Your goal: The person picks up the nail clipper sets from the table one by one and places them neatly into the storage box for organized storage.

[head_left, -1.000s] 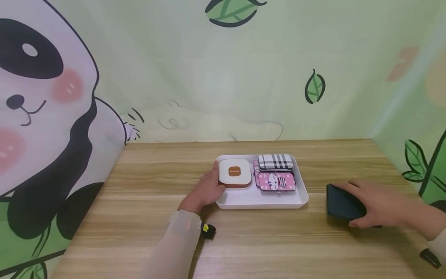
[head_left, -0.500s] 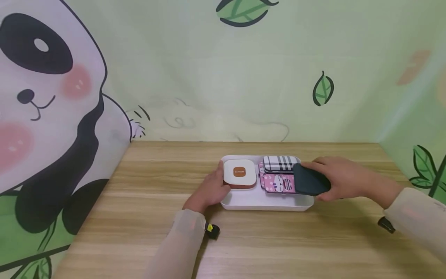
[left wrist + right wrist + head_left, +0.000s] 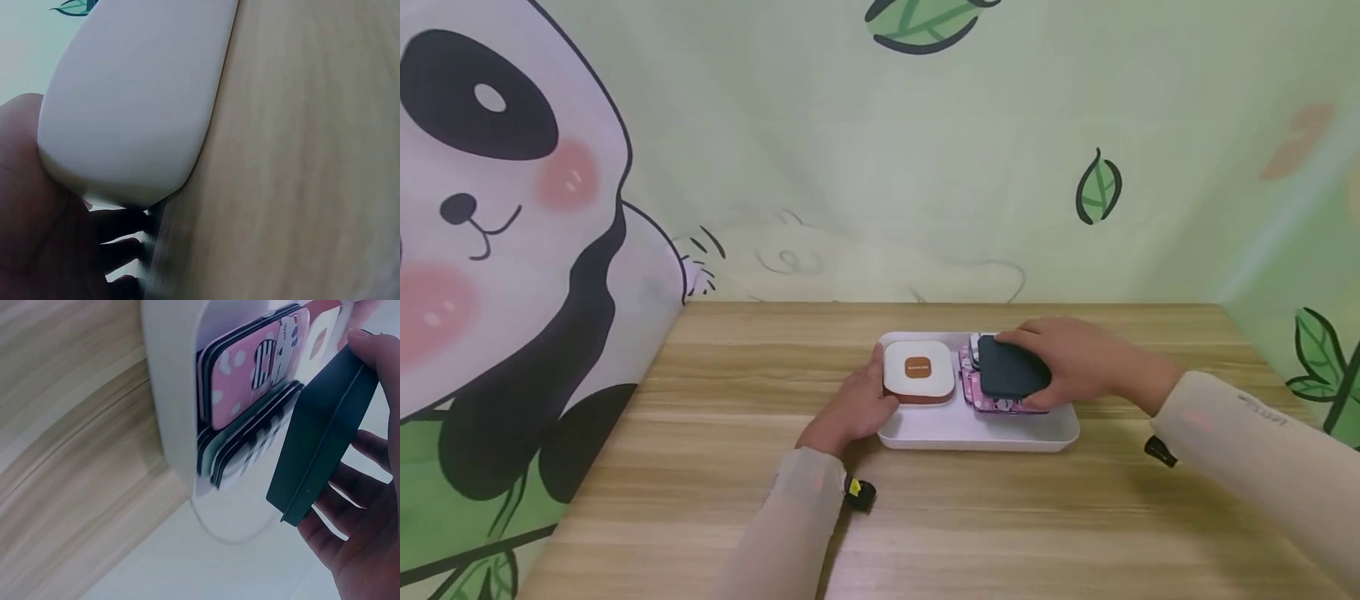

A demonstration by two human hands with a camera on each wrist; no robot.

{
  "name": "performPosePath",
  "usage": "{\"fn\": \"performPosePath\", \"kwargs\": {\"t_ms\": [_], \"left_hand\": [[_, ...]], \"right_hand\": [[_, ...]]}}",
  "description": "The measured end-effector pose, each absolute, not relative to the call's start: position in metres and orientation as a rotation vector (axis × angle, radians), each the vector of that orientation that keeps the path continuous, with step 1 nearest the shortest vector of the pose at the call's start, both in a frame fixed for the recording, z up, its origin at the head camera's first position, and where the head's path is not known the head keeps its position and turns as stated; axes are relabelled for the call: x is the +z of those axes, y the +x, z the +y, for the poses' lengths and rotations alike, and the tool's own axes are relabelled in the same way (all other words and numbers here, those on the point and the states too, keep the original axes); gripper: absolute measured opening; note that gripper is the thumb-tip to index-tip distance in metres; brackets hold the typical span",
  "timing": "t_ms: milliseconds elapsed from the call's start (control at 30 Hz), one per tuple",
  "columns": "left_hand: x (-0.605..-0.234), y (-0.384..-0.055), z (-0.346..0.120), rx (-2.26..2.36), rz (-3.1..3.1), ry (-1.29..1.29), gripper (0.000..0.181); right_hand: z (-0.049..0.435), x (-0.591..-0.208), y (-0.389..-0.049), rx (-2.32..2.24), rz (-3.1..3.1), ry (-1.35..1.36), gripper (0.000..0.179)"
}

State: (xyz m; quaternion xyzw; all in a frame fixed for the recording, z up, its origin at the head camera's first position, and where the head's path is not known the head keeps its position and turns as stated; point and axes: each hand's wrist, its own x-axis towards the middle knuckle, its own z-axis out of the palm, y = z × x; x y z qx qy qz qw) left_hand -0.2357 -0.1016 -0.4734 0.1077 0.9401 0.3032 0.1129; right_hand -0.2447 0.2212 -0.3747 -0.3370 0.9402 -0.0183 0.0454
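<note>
My right hand [image 3: 1078, 358] grips a dark green hard case [image 3: 1013, 368] by its edges, above the right part of a white tray [image 3: 925, 427]. In the right wrist view, the tilted case [image 3: 322, 434] has a seam along its side and stands apart from the stacks beneath. Those are flat tin-like cases: a pink patterned one [image 3: 247, 375] and a black-and-white plaid one [image 3: 250, 453], partly hidden in the head view. My left hand [image 3: 850, 404] holds the tray's left end, beside a white-topped, brown-sided box [image 3: 917, 368]. The left wrist view shows the tray's outer wall [image 3: 137, 94].
The tray stands on a wood-grain table [image 3: 760, 350]. Behind it rises a pale green backdrop [image 3: 865, 208] printed with leaves, and a large panda [image 3: 497, 192] is on its left. Both wrists wear small black devices.
My right hand has carried the dark green case leftward from the table's right side to above the tray's stacked cases. My left hand stays at the tray; the view shifted slightly.
</note>
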Motion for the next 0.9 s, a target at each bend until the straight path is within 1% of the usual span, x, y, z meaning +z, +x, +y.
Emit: {"fn": "performPosePath", "kwargs": {"t_ms": [267, 600, 900], "left_hand": [[-0.471, -0.236, -0.102, 0.904, 2.756, 0.332, 0.086], [-0.476, -0.238, -0.105, 0.930, 2.752, 0.321, 0.087], [-0.474, -0.236, -0.104, 0.923, 2.745, 0.374, 0.092]], "right_hand": [[0.194, -0.375, -0.259, -0.091, 2.851, -1.125, 0.089], [0.152, -0.375, -0.276, -0.090, 2.813, -1.045, 0.090], [0.130, -0.382, -0.289, -0.115, 2.808, -1.053, 0.088]]}}
